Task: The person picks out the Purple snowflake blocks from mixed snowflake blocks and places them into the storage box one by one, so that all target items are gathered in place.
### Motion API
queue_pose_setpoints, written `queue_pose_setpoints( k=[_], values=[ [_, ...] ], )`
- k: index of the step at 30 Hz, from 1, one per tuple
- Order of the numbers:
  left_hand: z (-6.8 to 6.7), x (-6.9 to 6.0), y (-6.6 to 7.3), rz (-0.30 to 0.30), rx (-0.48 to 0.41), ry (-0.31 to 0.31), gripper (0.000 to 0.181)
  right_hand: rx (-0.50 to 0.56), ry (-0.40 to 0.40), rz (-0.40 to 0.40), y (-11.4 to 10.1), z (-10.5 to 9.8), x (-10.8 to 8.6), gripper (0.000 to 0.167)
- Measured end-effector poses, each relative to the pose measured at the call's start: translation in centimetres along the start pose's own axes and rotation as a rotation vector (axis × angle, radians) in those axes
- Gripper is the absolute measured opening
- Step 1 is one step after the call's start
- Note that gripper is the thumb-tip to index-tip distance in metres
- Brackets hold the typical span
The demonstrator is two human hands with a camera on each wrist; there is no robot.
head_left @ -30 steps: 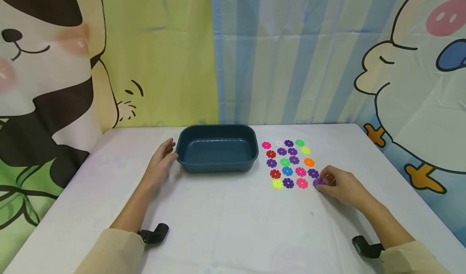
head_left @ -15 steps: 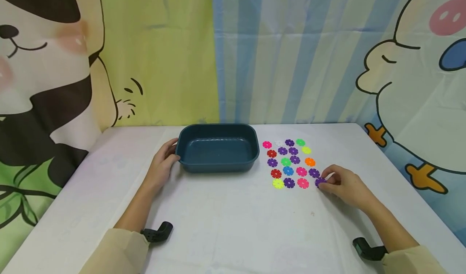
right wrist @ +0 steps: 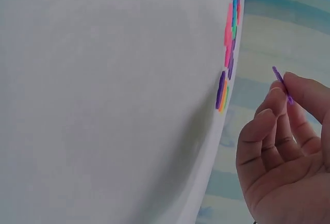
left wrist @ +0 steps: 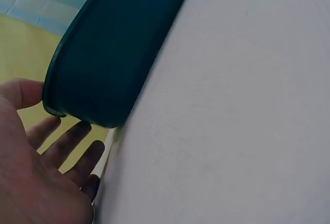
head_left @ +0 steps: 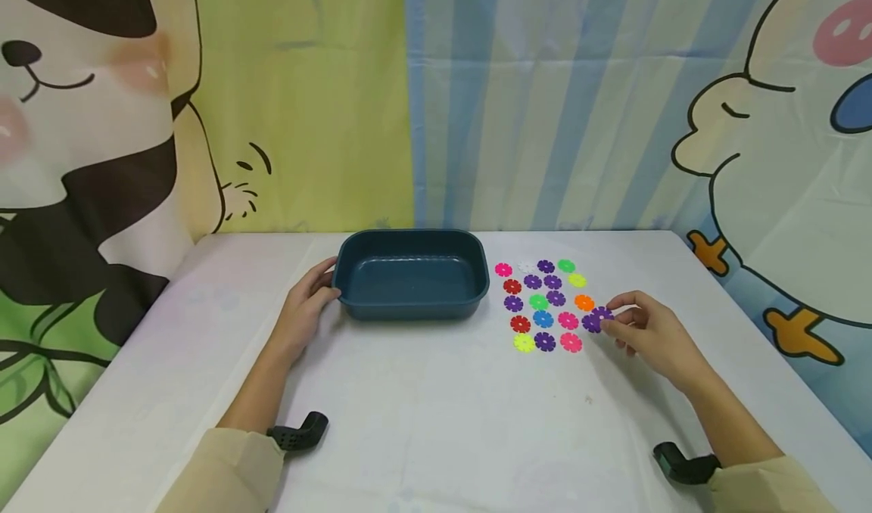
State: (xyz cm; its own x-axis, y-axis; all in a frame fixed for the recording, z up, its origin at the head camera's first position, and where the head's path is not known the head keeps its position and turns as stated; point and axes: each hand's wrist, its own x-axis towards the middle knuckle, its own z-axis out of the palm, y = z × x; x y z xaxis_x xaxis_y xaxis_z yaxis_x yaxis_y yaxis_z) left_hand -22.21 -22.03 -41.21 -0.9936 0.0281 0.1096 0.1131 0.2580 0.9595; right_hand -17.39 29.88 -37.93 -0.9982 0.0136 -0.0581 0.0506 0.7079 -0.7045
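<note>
Between thumb and fingertips, my right hand [head_left: 654, 340] pinches a purple notched plastic disc [head_left: 603, 315]. In the right wrist view this disc [right wrist: 279, 77] is seen edge-on, raised above the table. Just behind it in the head view, another purple disc [head_left: 590, 324] lies on the table, partly overlapped. My left hand [head_left: 304, 310] rests against the left end of a dark teal plastic basin [head_left: 415, 310]. The left wrist view shows the thumb touching the basin's rim [left wrist: 51, 87], with the other fingers loosely spread beside its end wall.
Several flower-like discs in pink, red, green, yellow, blue, white, purple and orange [head_left: 584, 303] lie flat in loose rows right of the basin. A white cloth [head_left: 436, 407] covers the table. Printed curtains [head_left: 306, 119] hang behind it.
The right hand has lifted the purple disc off the table and moved it slightly up and away, over the neighbouring purple disc. The left hand has come against the basin's end.
</note>
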Motion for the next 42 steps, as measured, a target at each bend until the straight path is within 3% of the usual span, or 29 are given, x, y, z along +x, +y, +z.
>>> queue_pose_setpoints(
  k=[8, 17, 27, 42],
  values=[
    [-0.1, -0.1, 0.0, -0.028, -0.01, -0.003, 0.059, 0.119, 0.009, -0.002, -1.7, -0.1, 0.5, 0.051],
    [0.0, 0.1, -0.1, -0.01, -0.027, -0.012, 0.058, 0.154, 0.037, -0.036, -2.9, 0.4, 0.8, 0.051],
    [-0.1, -0.1, 0.0, -0.018, -0.015, -0.013, 0.058, 0.318, 0.037, -0.012, -4.5, 1.8, 2.1, 0.053],
    [-0.1, -0.1, -0.3, 0.019, -0.035, -0.022, 0.056, 0.398, 0.004, -0.023, -7.4, 3.4, 3.8, 0.054]
  ],
)
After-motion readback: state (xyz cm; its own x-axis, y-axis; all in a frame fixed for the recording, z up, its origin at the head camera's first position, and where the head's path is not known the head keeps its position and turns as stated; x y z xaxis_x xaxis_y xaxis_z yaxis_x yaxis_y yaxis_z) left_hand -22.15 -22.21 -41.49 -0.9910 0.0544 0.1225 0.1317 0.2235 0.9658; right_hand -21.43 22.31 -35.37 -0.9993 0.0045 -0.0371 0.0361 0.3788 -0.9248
